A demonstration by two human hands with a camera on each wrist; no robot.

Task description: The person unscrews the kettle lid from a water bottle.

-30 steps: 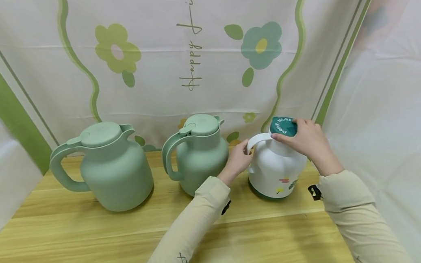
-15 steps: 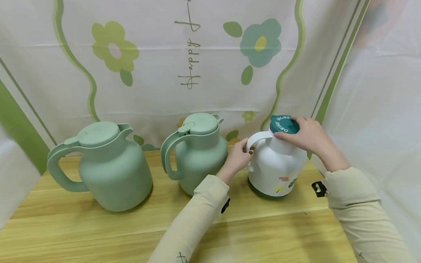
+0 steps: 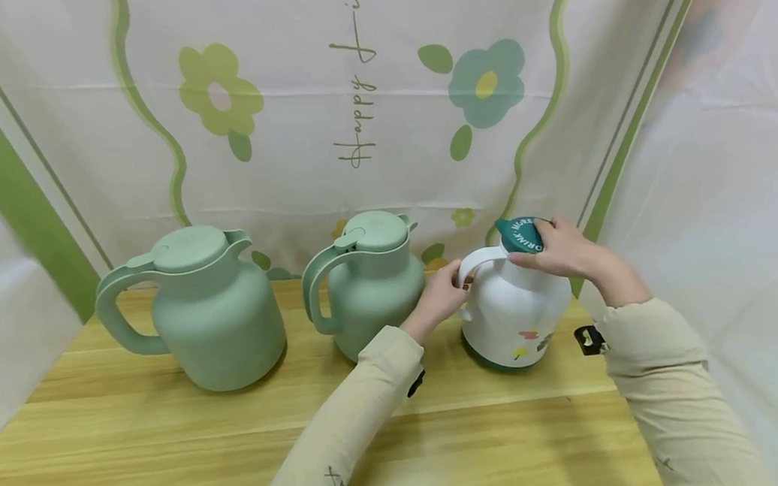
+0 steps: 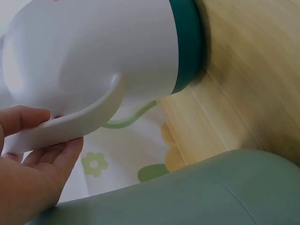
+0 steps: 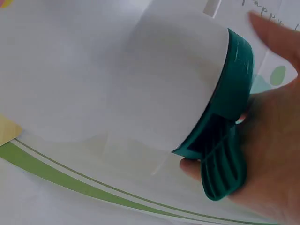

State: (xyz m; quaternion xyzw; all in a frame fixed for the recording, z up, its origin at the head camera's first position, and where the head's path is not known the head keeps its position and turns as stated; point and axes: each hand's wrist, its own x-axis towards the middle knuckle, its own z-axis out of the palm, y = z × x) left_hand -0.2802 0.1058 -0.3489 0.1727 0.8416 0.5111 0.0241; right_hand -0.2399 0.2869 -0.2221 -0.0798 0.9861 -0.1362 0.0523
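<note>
A white thermos jug [image 3: 513, 308] with a dark green base and printed flowers stands upright on the table. My left hand [image 3: 441, 295] grips its white handle [image 4: 75, 124], thumb on one side and fingers on the other. Over the top, my right hand [image 3: 561, 247] holds the dark green lid [image 3: 521, 233], which carries white lettering, with thumb and fingers around its edge. In the right wrist view, a ribbed green tab [image 5: 224, 164] sticks out from the lid near a fingertip, and the thumb is blurred.
Just left of my left hand is a pale green jug [image 3: 375, 295]; a larger pale green jug [image 3: 217, 321] stands farther left. The wooden table [image 3: 212, 441] ends at a printed cloth backdrop [image 3: 284, 190]. White sheeting [image 3: 736, 222] hangs on the right.
The lid and its lettering have turned counterclockwise, seen from above, with my right hand on it. My left hand keeps its grip on the handle, and the jug stays in place.
</note>
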